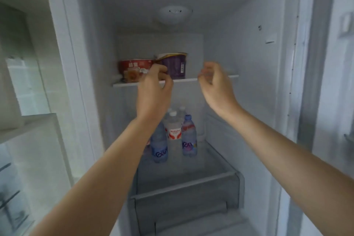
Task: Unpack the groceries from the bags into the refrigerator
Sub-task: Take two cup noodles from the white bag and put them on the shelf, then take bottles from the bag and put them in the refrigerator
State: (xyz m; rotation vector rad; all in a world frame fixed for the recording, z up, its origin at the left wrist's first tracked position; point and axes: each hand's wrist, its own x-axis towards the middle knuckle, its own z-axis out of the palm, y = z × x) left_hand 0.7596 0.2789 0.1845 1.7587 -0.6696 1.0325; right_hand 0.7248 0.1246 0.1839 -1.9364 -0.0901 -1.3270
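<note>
Forearms: your two bare forearms fill the near foreground and reach up into the open refrigerator.
Left hand: your left hand hovers at the front edge of the upper shelf, just in front of the purple tub. Its grip is loosely curled and appears empty; motion blur makes it hard to say whether the fingertips touch the tub.
Right hand: your right hand is raised near the same shelf edge, right of the tub. Its grip is relaxed, fingers hanging half curled, holding nothing.
Upper shelf: the purple tub stands upright toward the left half, with a red bowl just beside it on the left and a small packet in front of the bowl.
Lower shelf: several water bottles stand grouped toward the back, above the clear drawer.
Progress: part of the groceries look stored already, tubs above and bottles below. No bags are in view, so you cannot tell how much is left to unpack.
Next: judged from both empty hands, you would likely go back to the bags for another item.
</note>
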